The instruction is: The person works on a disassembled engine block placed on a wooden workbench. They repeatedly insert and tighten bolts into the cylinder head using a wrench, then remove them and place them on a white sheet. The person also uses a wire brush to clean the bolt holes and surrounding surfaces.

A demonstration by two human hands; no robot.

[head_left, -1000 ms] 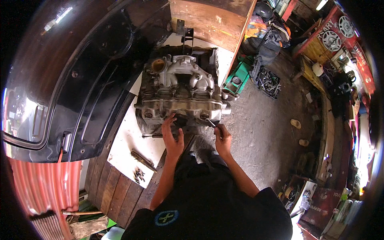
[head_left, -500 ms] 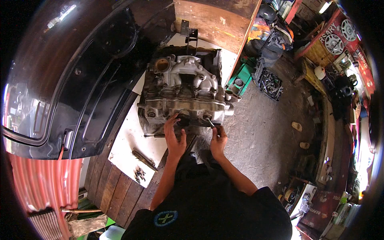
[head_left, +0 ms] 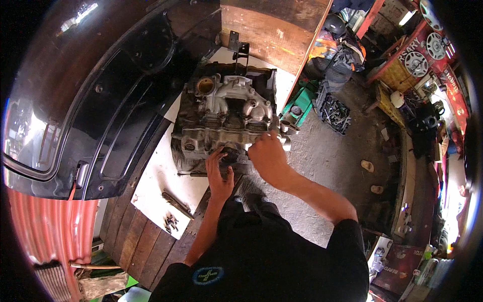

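Observation:
A grimy metal engine (head_left: pixel 193 132) sits on a white board, with a silver intake manifold (head_left: pixel 236 86) on its top. My left hand (head_left: pixel 219 176) rests its fingertips on the near side of the engine beside a dark opening, thumb apart from the fingers, holding nothing. Knuckles up, my right hand (head_left: pixel 269 158) is closed over the right part of the same near side. Its fingers hide what they grip and the spot on the engine beneath them.
The white board (head_left: pixel 151 194) carries a long metal bar (head_left: pixel 177 203) and several small bolts (head_left: pixel 171 222). A black car panel (head_left: pixel 128 116) rises at left. On the right floor are a green jack (head_left: pixel 300 104), a tray of tools (head_left: pixel 334 115) and sandals (head_left: pixel 368 165).
My right hand has moved up and turned over, from pinching a thin metal rod below the engine's edge to closing over that spot. My left hand stays nearly in place.

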